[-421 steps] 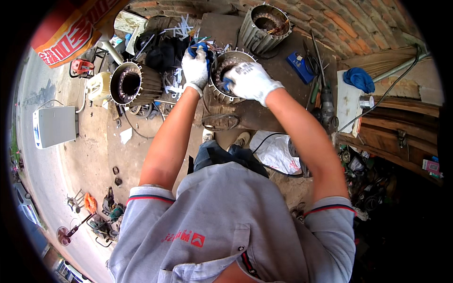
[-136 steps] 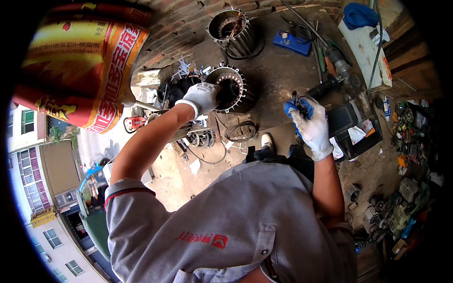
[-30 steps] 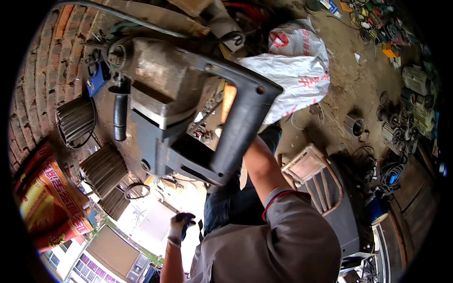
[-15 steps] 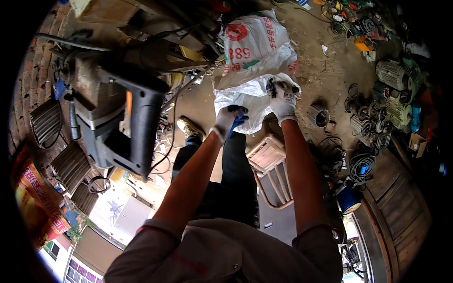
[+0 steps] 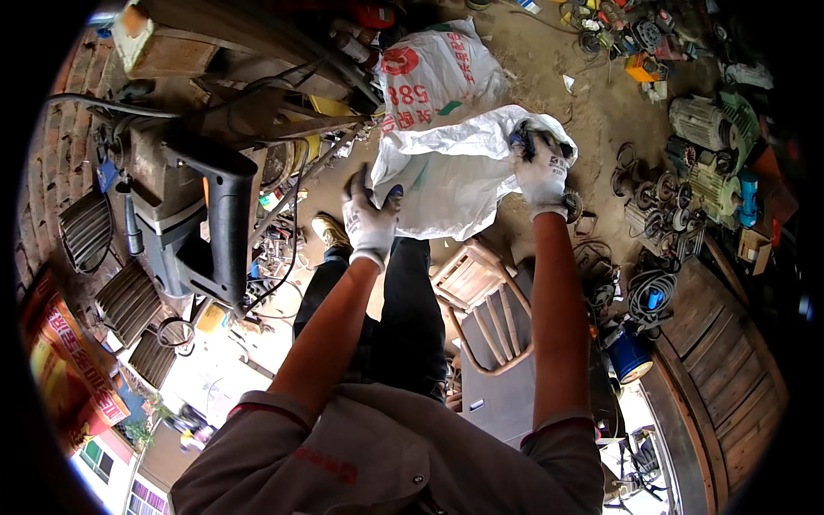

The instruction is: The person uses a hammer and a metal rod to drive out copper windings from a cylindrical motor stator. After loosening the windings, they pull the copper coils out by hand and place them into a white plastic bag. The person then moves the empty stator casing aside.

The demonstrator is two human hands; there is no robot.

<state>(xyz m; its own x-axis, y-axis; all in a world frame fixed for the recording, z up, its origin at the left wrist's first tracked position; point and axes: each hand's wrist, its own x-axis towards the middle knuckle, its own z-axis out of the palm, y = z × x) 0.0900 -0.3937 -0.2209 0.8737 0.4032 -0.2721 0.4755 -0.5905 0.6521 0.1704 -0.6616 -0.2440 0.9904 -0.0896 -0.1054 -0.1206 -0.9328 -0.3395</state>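
A white woven sack (image 5: 451,184) with red print hangs in front of my legs, its mouth opened toward me and its far part lying on the ground. My right hand (image 5: 541,172), in a white glove with a dark coated palm, is closed on the sack's rim at the right. At the sack's left edge is my left hand (image 5: 369,219), gloved the same way. Its fingers are spread, with the thumb close to the sack; whether it touches the cloth I cannot tell.
A large grey power tool (image 5: 202,223) with a black handle stands close on the left. A small wooden chair (image 5: 476,292) is by my legs. Electric motors (image 5: 708,124) and metal parts litter the ground at right, near a coil of cable (image 5: 654,296) and a blue drum (image 5: 631,354).
My left hand has let go of the sack's near edge and moved left, fingers spreading. My right hand has moved slightly right with the rim, and the sack's mouth has widened.
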